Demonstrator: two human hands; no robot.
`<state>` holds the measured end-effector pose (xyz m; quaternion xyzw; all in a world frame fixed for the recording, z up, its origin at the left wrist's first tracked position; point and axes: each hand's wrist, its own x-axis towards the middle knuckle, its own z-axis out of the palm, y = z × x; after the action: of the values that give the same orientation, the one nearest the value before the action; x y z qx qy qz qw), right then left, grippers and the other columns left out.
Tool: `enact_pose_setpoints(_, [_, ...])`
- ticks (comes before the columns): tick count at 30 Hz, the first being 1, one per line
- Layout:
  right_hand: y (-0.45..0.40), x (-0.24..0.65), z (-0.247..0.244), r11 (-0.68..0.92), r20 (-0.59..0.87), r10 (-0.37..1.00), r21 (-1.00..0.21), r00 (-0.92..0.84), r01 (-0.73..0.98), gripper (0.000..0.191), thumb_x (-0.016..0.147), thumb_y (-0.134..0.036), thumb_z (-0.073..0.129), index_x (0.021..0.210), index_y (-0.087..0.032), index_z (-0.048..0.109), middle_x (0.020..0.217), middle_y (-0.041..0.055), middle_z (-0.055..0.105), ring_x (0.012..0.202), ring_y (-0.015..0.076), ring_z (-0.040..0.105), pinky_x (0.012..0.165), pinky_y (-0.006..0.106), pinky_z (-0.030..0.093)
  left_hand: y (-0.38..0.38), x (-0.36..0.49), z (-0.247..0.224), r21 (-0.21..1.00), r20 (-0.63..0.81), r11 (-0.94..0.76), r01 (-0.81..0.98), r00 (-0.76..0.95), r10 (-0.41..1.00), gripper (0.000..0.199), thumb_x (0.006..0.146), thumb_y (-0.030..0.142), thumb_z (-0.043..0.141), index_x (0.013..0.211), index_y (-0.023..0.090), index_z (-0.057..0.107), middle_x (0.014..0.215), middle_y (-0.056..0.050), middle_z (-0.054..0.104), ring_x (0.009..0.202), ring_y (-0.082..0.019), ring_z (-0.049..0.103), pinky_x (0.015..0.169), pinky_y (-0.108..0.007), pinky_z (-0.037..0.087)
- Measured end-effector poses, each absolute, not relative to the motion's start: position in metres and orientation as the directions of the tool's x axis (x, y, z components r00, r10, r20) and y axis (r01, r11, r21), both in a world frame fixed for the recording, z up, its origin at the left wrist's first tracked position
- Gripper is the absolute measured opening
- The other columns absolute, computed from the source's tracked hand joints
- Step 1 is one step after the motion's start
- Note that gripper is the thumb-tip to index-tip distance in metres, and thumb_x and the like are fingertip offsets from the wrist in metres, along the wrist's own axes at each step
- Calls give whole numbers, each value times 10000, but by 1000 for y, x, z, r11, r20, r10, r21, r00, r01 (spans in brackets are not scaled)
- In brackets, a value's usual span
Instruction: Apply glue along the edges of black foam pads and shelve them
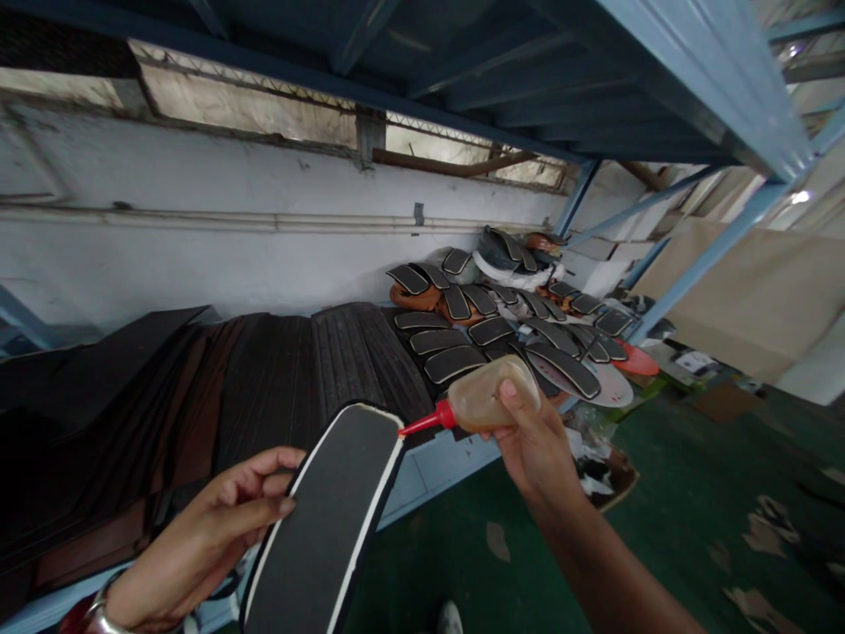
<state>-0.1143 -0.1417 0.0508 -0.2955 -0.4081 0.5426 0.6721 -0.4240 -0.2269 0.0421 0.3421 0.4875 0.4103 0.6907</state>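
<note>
My left hand (241,506) pinches the left edge of a long black panel (323,528) with rounded corners, fingers behind and thumb in front. A whitish line of glue runs along the panel's border. My right hand (534,440) is wrapped round a translucent glue bottle (492,392) with tan contents, tipped to the left. Its red nozzle (422,423) touches, or almost touches, the panel's upper right corner. The panel's lower end runs out of the frame.
Dark sheets (264,379) stand in rows on the blue shelf (422,475). Several similar white-edged panels (455,361) lie spread to the right. A blue beam (713,88) crosses overhead. Below right, a box of scraps (613,475) stands on the green floor (693,537).
</note>
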Motion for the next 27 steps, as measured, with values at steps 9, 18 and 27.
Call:
enact_pose_setpoints(9, [-147,-132,41,214,206,976,-851,69,-480,278,853,-369,789,991,-183,636,834,22,588,650,175,591,429,236,491,-223,-429,39,850,-430,441,-288,106,897,345,642,203,872,952,217,721,823,-44,787,704,-212,719,665,-300,575])
enact_pose_setpoints(18, [-163,-149,35,185,196,980,-850,30,-493,329,841,-356,795,1059,-183,619,847,19,596,653,176,594,423,227,490,-220,-437,38,833,-438,426,-352,50,898,375,600,153,895,928,197,717,804,-84,787,637,-216,724,607,-315,600])
enact_pose_setpoints(27, [-181,-154,26,171,182,983,-882,17,-439,509,785,-393,836,1194,-219,587,1032,77,676,901,244,667,749,340,587,-212,-441,33,825,-433,392,-408,-10,901,356,547,79,871,872,138,736,747,-103,766,567,-202,704,523,-280,591])
